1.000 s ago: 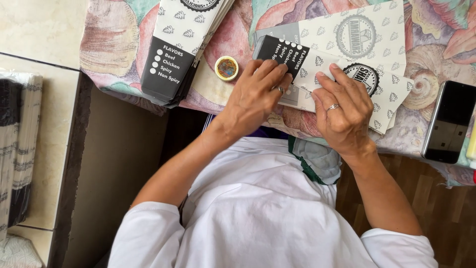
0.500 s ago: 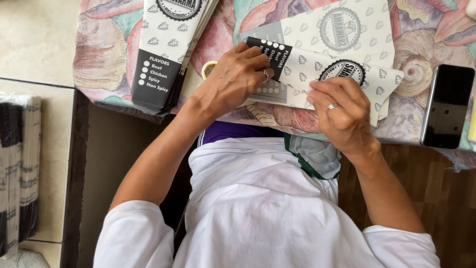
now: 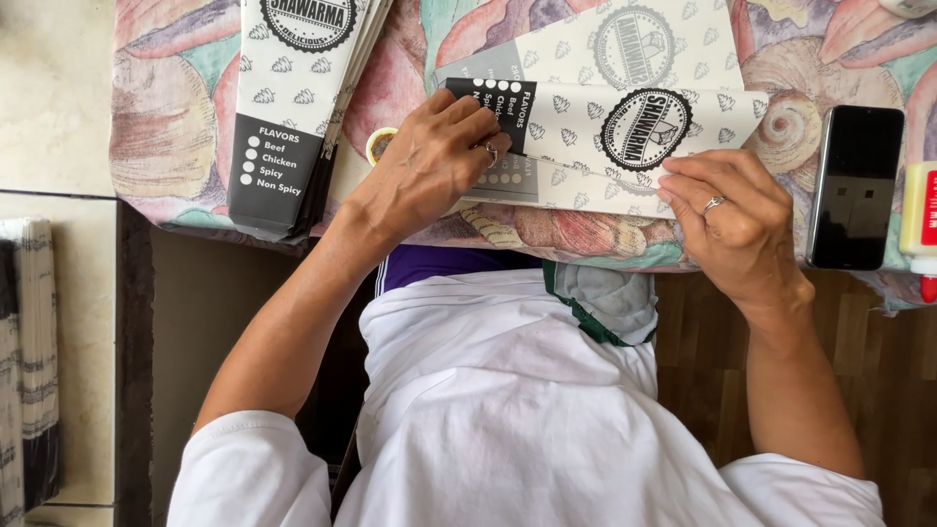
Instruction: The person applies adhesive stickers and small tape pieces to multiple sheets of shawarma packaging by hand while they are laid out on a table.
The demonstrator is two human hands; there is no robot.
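On shell-print tablecloth (image 3: 176, 127) | both hands' fingers flat, pressing folded paper wrapper (image 3: 625, 146) | tiled floor (image 3: 49, 107)

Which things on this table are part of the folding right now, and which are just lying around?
In use: printed paper sheet, pressed flat by left hand and right hand.

Lying about: stack of printed sheets, black phone, glue bottle, small round tin.

white-and-black patterned wrapper (image 3: 625, 117); black phone (image 3: 856, 185)
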